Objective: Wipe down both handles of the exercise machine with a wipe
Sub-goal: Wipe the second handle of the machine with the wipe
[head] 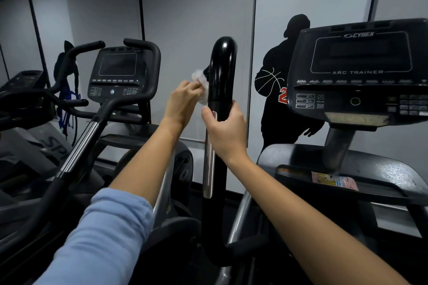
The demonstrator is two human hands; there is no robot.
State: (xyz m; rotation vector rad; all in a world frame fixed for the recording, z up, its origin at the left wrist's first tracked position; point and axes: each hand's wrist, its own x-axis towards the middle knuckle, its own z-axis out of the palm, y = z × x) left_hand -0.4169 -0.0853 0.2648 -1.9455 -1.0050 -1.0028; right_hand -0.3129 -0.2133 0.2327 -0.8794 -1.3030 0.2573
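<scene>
A tall black handle (221, 69) of the exercise machine rises in the middle of the view, with a chrome strip lower down. My right hand (225, 128) grips this handle just below its glossy upper part. My left hand (183, 103) holds a crumpled white wipe (201, 81) against the handle's left side, near the top. The machine's other handle is not in view.
The machine's console (361, 69) marked ARC TRAINER stands at the right, with a pink packet (333, 180) lying on the shroud below it. A second machine with a console (117, 76) and curved handlebars stands at the left. A grey wall with a black player silhouette (275, 90) is behind.
</scene>
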